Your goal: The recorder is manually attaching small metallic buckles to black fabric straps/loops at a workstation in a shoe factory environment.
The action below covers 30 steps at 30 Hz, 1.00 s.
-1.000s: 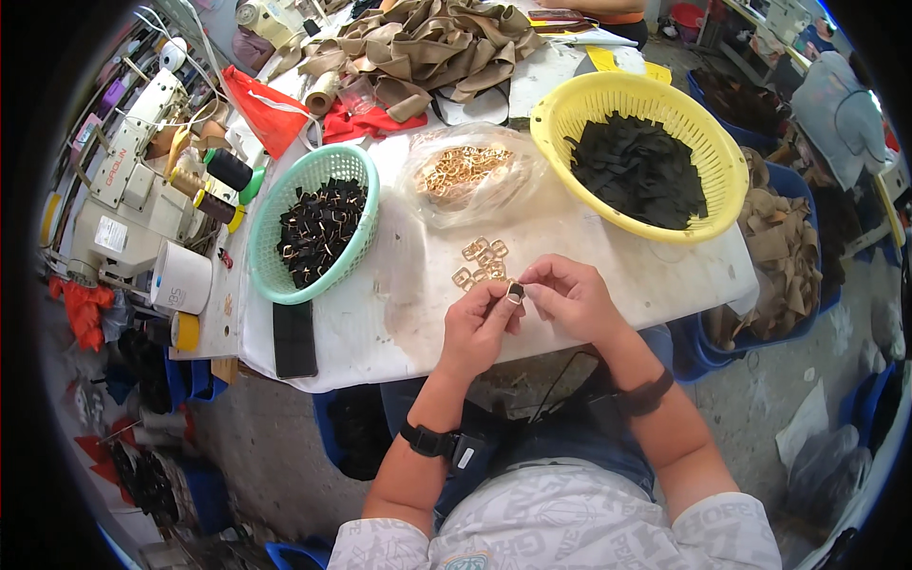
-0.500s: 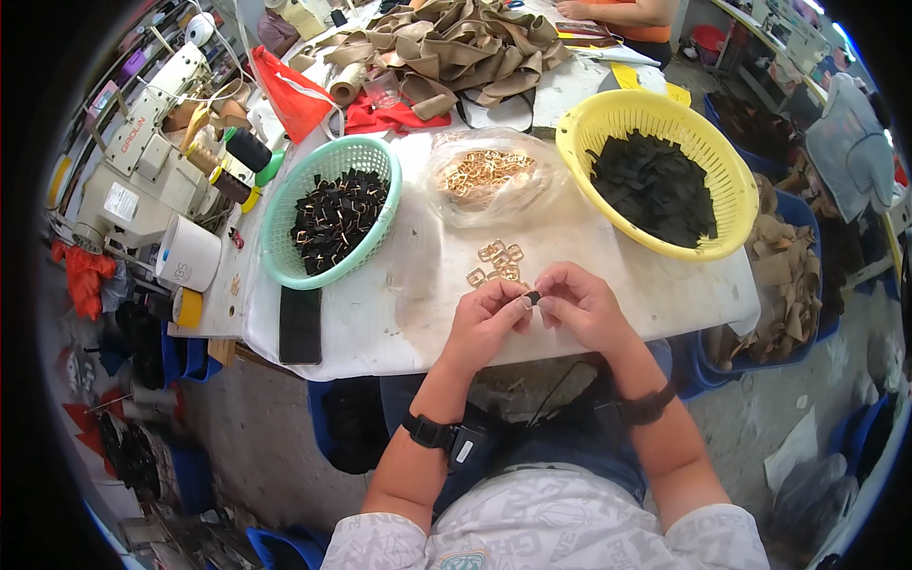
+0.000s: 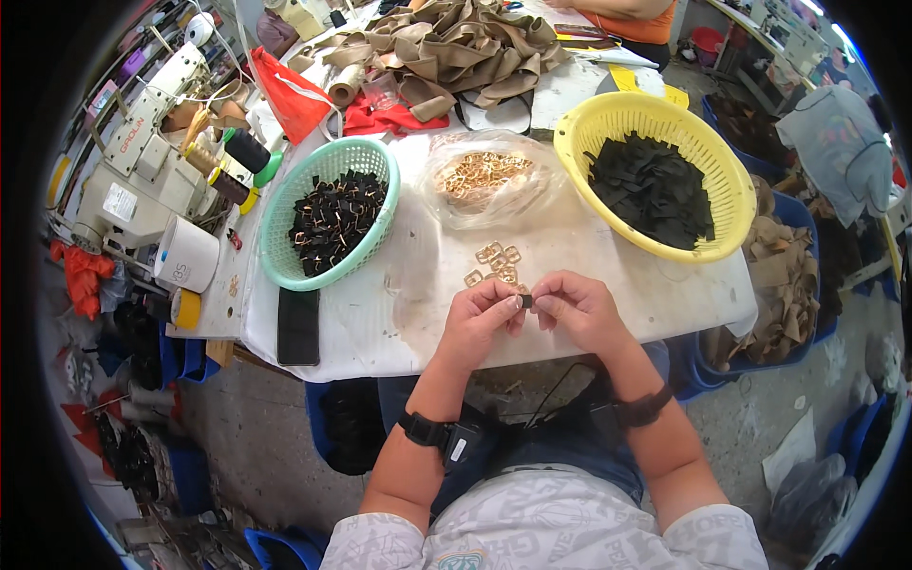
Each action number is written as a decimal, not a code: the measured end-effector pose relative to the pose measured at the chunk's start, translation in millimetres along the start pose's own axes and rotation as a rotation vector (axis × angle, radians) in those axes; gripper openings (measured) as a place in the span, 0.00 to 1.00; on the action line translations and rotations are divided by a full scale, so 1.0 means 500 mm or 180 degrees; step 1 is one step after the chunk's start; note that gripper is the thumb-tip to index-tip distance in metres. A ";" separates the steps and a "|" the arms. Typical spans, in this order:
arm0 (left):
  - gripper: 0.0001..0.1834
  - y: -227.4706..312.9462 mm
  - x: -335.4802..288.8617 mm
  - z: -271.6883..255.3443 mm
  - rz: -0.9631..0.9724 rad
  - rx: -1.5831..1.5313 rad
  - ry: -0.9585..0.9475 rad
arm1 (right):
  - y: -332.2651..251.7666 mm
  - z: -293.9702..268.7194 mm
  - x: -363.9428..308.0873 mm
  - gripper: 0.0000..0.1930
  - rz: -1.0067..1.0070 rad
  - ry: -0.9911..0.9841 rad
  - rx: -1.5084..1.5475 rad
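Between my hands, above the near edge of the table, is a small black fabric strip [image 3: 525, 301]. My left hand [image 3: 482, 318] pinches it between thumb and fingers. From the other side my right hand [image 3: 575, 309] pinches its other end. Whether a metal ring sits inside the strip is hidden by my fingers. Just beyond my fingertips lies a small pile of gold-coloured square buckles [image 3: 496, 258]. A clear plastic bag [image 3: 456, 211] behind it holds many more. Black strips fill the yellow basket [image 3: 736, 204] on the right; black strips with gold rings fill the green basket [image 3: 273, 255] on the left.
A black phone [image 3: 298, 328] lies by the table's left edge. Brown material pieces [image 3: 456, 47] are heaped at the back. A sewing machine [image 3: 142, 180] and thread spools [image 3: 249, 150] stand at left. A blue bin [image 3: 798, 214] sits on the right; another person's arm [image 3: 627, 8] shows at the far side.
Both hands have shifted slightly, keeping their pinch on the black strip, which now lies straighter between them. The other person's arm at the back has moved.
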<state>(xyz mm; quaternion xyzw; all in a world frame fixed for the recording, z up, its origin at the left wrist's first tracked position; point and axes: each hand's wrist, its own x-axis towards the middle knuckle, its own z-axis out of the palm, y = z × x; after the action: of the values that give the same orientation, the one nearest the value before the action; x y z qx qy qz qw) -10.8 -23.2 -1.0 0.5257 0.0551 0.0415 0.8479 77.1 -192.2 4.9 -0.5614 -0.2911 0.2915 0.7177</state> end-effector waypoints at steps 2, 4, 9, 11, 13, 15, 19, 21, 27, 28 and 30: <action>0.04 0.002 0.001 -0.001 -0.0032 -0.0051 -0.0024 | 0.001 0.000 0.000 0.04 0.0023 -0.0045 0.0015; 0.04 0.001 0.002 -0.002 -0.0061 -0.0064 -0.0011 | -0.001 -0.001 -0.001 0.04 0.0078 -0.0078 -0.0067; 0.03 -0.002 0.005 -0.003 -0.0069 0.0093 0.0128 | -0.006 0.000 -0.001 0.04 0.0177 -0.0160 -0.0083; 0.03 -0.001 0.007 -0.008 -0.0128 0.0220 0.0134 | -0.005 0.000 -0.001 0.04 0.0201 -0.0188 -0.0032; 0.03 0.001 0.008 -0.008 -0.0186 0.0327 0.0165 | -0.006 -0.002 -0.002 0.04 0.0242 -0.0233 -0.0003; 0.04 0.006 0.011 -0.005 -0.0243 0.0412 0.0218 | -0.007 -0.003 -0.003 0.04 0.0262 -0.0263 0.0031; 0.04 0.027 0.016 0.003 -0.0480 0.0646 0.0206 | -0.005 -0.005 -0.004 0.04 0.0273 -0.0304 0.0121; 0.04 0.036 0.019 0.004 -0.0591 0.0698 0.0168 | -0.003 -0.006 -0.004 0.04 0.0282 -0.0320 0.0139; 0.05 0.037 0.025 0.003 -0.0707 0.0584 0.0169 | -0.005 -0.007 -0.003 0.04 0.0313 -0.0334 0.0148; 0.05 0.036 0.026 0.002 -0.0706 0.0587 0.0155 | -0.003 -0.008 -0.003 0.04 0.0307 -0.0345 0.0157; 0.05 0.034 0.027 0.000 -0.0704 0.0595 0.0127 | 0.001 -0.009 -0.003 0.04 0.0292 -0.0369 0.0164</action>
<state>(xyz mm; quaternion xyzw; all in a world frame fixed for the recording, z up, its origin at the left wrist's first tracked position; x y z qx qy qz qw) 2.1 -13.9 13.5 0.5922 0.1332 -0.0471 0.7933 79.7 -196.0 3.5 -0.5377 -0.2985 0.3635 0.6997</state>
